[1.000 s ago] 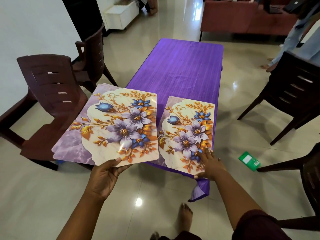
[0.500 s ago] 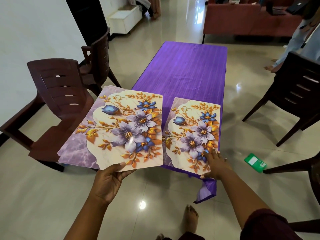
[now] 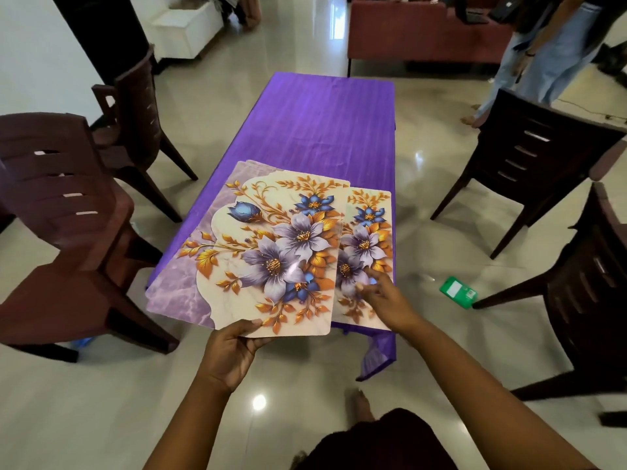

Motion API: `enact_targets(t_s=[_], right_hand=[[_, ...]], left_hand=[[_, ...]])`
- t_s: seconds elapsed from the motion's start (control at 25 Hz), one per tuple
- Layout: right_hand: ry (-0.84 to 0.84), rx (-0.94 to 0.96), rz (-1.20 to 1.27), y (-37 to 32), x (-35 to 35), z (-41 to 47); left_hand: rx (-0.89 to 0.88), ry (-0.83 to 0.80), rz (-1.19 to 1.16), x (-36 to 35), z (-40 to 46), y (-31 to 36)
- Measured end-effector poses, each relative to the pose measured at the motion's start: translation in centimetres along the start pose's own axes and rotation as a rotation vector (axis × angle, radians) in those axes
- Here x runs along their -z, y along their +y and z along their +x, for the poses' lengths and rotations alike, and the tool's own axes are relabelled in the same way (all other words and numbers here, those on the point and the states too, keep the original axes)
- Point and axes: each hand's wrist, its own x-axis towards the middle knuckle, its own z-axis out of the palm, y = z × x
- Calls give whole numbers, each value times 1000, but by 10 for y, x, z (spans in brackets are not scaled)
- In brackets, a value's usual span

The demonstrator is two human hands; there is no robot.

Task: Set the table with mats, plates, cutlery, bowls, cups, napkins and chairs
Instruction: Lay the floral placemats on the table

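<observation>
Surface: a long narrow surface [image 3: 325, 130] under a purple cloth stretches away ahead of both my hands, its near end just beyond my fingers; one cloth corner hangs down below my right wrist.
Left grip: my left hand [image 3: 230, 354] pinches the near edge of the held stack of floral mats [image 3: 258, 252], thumb on top and fingers beneath; more than one mat edge shows at the far left corner.
Held mats: lifted and tilted above the near left part of the surface, their right edge overlapping the laid mat.
Right grip: my right hand [image 3: 386, 300] has its fingers stretched out, apart and clamped on nothing, fingertips resting on the laid floral mat [image 3: 369, 232].
Laid mat: flat on the near right corner of the surface, under my right fingertips.
Chairs: two dark brown plastic chairs [image 3: 68, 232] stand left of my left hand; two more chairs [image 3: 529, 157] stand right of my right hand, all pulled back from the surface.
Floor: glossy pale tiles; a small green packet [image 3: 458, 292] lies just right of my right hand.
Room: a red sofa [image 3: 424, 35] stands beyond the far end; a standing person [image 3: 543, 56] is at the far right, a white wall to the far left.
</observation>
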Motion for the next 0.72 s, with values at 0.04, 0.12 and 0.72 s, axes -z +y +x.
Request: enact_targets(t_s=[0.04, 0.12, 0.72], right_hand=[[-10, -55, 96, -7, 5, -2], [-29, -129, 234, -16, 17, 0], [80, -181, 387, -2, 237, 119]], left_hand=[[17, -13, 22, -5, 3, -5], [51, -43, 48, -22, 10, -17], [142, -85, 129, -214, 83, -140]])
